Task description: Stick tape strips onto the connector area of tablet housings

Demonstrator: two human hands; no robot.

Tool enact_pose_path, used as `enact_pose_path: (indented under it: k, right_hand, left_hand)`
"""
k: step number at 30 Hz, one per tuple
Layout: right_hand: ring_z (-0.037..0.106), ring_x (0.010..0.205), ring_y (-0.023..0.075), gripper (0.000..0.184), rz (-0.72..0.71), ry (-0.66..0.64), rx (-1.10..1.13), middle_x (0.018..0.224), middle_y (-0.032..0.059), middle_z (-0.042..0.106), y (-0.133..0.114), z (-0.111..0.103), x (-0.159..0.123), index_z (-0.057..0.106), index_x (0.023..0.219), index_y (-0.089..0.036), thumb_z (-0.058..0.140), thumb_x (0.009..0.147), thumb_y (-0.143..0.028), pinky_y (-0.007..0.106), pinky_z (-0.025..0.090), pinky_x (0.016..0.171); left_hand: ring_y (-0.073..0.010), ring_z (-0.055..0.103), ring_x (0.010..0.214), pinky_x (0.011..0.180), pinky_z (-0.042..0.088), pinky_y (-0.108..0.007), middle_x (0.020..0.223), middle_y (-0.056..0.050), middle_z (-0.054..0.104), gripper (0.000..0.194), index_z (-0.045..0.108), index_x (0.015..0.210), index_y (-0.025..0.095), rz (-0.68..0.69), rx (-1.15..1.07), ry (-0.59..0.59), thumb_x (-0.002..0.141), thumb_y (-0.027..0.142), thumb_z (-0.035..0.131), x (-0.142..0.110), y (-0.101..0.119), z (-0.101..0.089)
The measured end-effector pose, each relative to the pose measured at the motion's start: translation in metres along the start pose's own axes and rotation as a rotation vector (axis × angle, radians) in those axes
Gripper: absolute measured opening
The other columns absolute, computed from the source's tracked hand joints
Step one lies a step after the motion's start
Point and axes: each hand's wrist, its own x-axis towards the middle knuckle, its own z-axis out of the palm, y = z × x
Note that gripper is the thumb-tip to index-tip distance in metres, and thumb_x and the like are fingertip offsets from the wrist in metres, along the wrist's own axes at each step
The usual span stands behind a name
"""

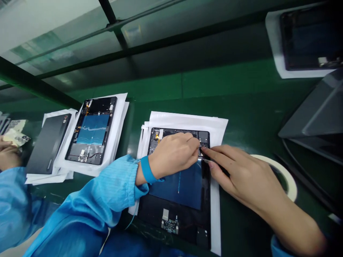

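Black tablet [184, 196] beneath both hands [174, 153] [246, 175]

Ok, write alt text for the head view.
A person's left hand and right hand nearly meet over the upper right of an opened tablet on white sheets. A second opened tablet lies left, a tape roll right.

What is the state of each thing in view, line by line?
Middle tablet: open, inside showing
Left tablet: open, inside showing
Upper-right tablet: open
Black panel: outer face up
Tape roll: lying flat
Blue wristband: worn
Left hand: fingers curled, over middle tablet
Right hand: fingertips at middle tablet
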Motion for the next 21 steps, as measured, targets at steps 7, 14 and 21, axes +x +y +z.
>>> enact_pose_path:
  k: [7,14,21]
  right_hand:
    - [0.067,0.086,0.0183,0.032,0.100,-0.030,0.208,0.101,0.0059,0.071,0.007,0.001,0.001,0.066,0.115,-0.017,0.040,0.099,-0.026,0.031,0.050,0.066]
    - [0.067,0.084,0.0188,0.034,0.126,-0.035,0.268,0.098,0.0056,0.071,0.009,0.000,0.001,0.066,0.114,-0.017,0.038,0.100,-0.029,0.031,0.050,0.066]
    - [0.068,0.083,0.0205,0.036,0.131,-0.045,0.255,0.094,0.0052,0.072,0.008,-0.003,0.001,0.067,0.113,-0.019,0.037,0.099,-0.030,0.032,0.049,0.063]
  left_hand:
    - [-0.0197,0.062,0.081,0.070,0.051,-0.031,0.085,-0.006,0.064,0.023,0.064,0.090,0.014,-0.039,-0.010,-0.028,0.096,0.033,0.051,-0.001,0.009,-0.004]
    - [-0.0205,0.064,0.079,0.069,0.052,-0.032,0.081,-0.006,0.064,0.021,0.066,0.088,0.014,-0.096,-0.009,-0.058,0.095,0.028,0.053,0.004,0.019,-0.004]
    - [-0.0231,0.068,0.081,0.064,0.052,-0.033,0.087,-0.007,0.068,0.021,0.068,0.090,0.015,-0.239,-0.022,-0.139,0.094,0.026,0.050,0.010,0.032,-0.008]
